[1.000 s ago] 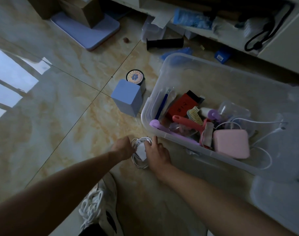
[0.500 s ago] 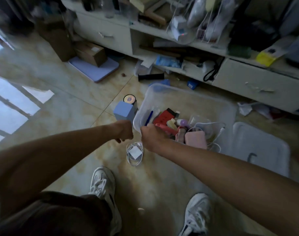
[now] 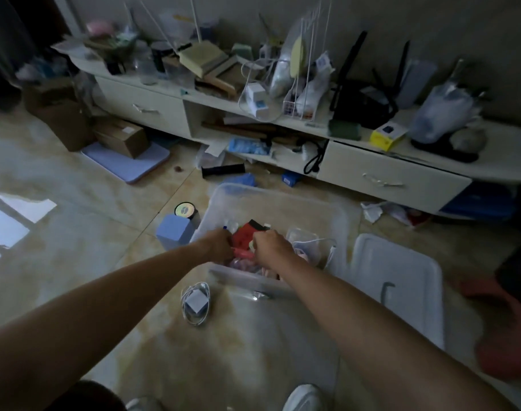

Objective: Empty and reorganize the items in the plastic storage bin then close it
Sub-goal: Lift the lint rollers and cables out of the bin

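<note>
The clear plastic storage bin (image 3: 283, 200) stands open on the floor, with its lid (image 3: 401, 280) lying flat to its right. Both my hands reach over the near wall into it. My left hand (image 3: 217, 244) sits at one end of a red-handled brush (image 3: 243, 253), and my right hand (image 3: 271, 247) is over its other end, beside a red box (image 3: 243, 235). Both hands have their backs to me, so their fingers are hidden. A white cable (image 3: 315, 243) lies in the bin to the right. A white charger with its coiled cable (image 3: 195, 302) lies on the floor before the bin.
A blue box (image 3: 174, 229) and a round tin (image 3: 184, 209) stand left of the bin. A low white cabinet (image 3: 386, 173), piled with clutter, runs along the wall behind. Cardboard boxes (image 3: 120, 137) sit at the far left and my shoes (image 3: 303, 396) at the bottom.
Both hands let go of the coiled charger on the floor, rose, and moved forward into the bin. The camera lifted, bringing the cabinet into view.
</note>
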`<state>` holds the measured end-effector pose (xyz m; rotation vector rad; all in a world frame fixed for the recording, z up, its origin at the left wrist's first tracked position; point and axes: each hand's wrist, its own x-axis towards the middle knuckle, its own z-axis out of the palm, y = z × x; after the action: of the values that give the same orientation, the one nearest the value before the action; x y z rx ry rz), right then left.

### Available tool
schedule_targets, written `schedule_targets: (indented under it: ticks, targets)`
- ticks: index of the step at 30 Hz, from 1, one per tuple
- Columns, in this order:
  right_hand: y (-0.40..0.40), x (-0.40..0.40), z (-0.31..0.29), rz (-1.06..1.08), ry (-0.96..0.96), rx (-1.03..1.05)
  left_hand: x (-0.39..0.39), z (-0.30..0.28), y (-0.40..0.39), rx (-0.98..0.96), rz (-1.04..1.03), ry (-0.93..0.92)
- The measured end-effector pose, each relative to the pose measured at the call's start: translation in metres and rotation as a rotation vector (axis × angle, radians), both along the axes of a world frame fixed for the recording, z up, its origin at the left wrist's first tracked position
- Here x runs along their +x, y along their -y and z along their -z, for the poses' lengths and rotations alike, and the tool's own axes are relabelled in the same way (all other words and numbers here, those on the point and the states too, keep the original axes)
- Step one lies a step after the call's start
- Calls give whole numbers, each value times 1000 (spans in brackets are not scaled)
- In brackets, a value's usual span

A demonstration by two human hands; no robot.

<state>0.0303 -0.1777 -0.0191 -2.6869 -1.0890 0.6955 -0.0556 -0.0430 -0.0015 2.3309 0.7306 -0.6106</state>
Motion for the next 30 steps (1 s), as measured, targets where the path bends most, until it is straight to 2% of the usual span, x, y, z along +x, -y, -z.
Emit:
schedule_targets:
  ticks: [3,11,15,18,21,25,28,30]
  targets:
    - [-1,28,31,41,-28,40,19,19,-8,71,112,-7]
    - [-15,77,105,11,-119,-33,45,84,-50,146,251,-16]
    - [-24,80,141,-57,-162,-78,48,127,-52,68,207,-37]
    - [-21,75,156,-85,-170,-118,49,149,-48,106,198,24]
    - [-12,73,165,-51,-171,-63,51,158,-45,128,218,45]
    - [-12,69,165,-75,-213,-8,50,163,-51,-15,235,22]
    - [-19,58,161,-105,-187,-16,46,159,-53,-280,133,24]
    - [-22,50,161,-120,-146,-25,45,158,-52,-132,222,-26]
